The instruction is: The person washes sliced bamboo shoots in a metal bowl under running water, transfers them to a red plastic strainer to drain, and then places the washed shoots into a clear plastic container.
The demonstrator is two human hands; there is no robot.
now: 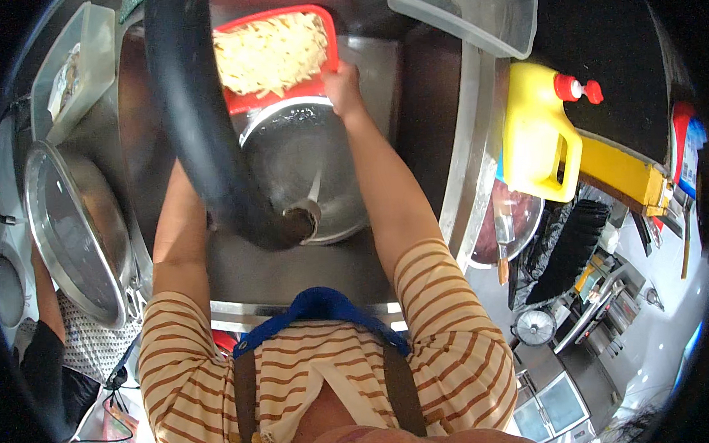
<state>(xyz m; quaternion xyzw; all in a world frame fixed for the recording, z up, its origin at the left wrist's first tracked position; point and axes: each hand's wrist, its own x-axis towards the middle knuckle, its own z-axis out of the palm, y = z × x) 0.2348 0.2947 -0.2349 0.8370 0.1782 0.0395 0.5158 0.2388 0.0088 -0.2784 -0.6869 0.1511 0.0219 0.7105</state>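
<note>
My right hand [344, 88] grips the right end of a red plastic basket [332, 40], which is heaped with pale cut strips of food [272, 51]. Below the basket's near edge, a round metal bowl [346, 222] stands in the steel sink [251, 278]. Water runs into the bowl from the end of a thick dark faucet hose [192, 110]. My left forearm reaches up behind that hose, and my left hand is hidden by it.
On the left are a large steel basin [104, 195] and a clear plastic tub [100, 66]; another person's arm [46, 291] is beyond. To the right stand a yellow jug [527, 127], an empty-looking clear tub [482, 18] and a knife [504, 234] across a bowl.
</note>
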